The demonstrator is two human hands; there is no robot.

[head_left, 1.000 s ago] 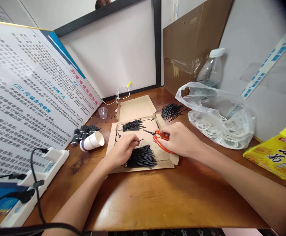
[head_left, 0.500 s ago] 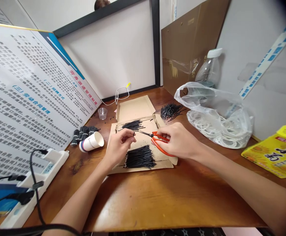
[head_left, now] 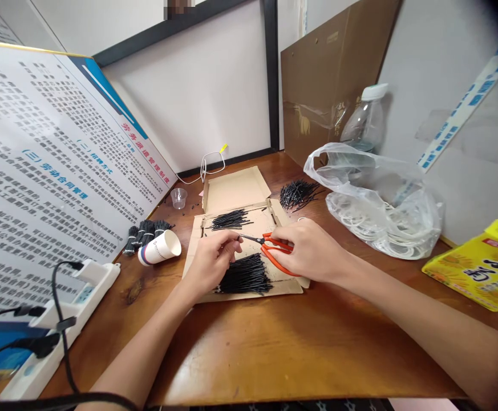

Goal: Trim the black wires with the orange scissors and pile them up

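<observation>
Orange-handled scissors [head_left: 276, 264] are in my right hand [head_left: 312, 248], whose fingers are closed round the handles. Their narrow dark blades point left and reach the fingertips of my left hand [head_left: 212, 257]. That hand is pinched on a thin black wire, mostly hidden by the fingers. Below both hands lies an opened cardboard box [head_left: 235, 188]. A larger row of black wires [head_left: 246, 275] rests on its near part, partly behind my left hand. Farther back on the cardboard is a smaller pile of black wires [head_left: 230, 219].
More loose black wires [head_left: 298, 194] lie right of the cardboard. To the left are tied black bundles [head_left: 146, 233], a tipped paper cup [head_left: 161, 248], a small clear cup [head_left: 179, 198] and a power strip [head_left: 73, 319]. A plastic bag [head_left: 385, 222] and yellow packet [head_left: 480, 268] stand right.
The scissors have moved left and slightly down, so their tips now meet my left fingertips. My left hand has shifted slightly right and down.
</observation>
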